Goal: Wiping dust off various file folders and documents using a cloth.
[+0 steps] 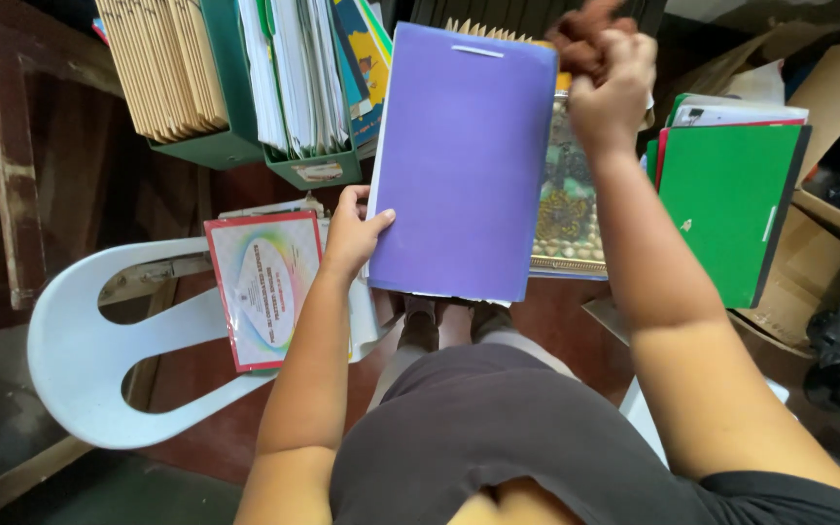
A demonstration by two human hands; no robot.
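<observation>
- The flat purple rectangular folder fills the centre of the frame, standing nearly upright with its long axis running top to bottom and tilted slightly to the right at the top. A white slot shows near its upper edge and a white strip along its lower edge.
- The white plastic chair curves across the lower left of the frame and carries a red-bordered laminated certificate sheet just left of the folder.
- The green flat folder lies at the right of the frame on a stack of papers, well apart from the purple one.
- The green file boxes at the upper left hold tan envelopes and white papers standing on edge.
- A gold-framed picture shows behind the purple folder's right edge.
- The left hand is the nearer one: it sits at the folder's lower left edge, thumb laid on the purple face, other fingers curled behind, gripping the folder.
- The right hand is raised at the upper right, just beside the folder's top right corner, fingers closed in a fist around something brown that I cannot make out.
</observation>
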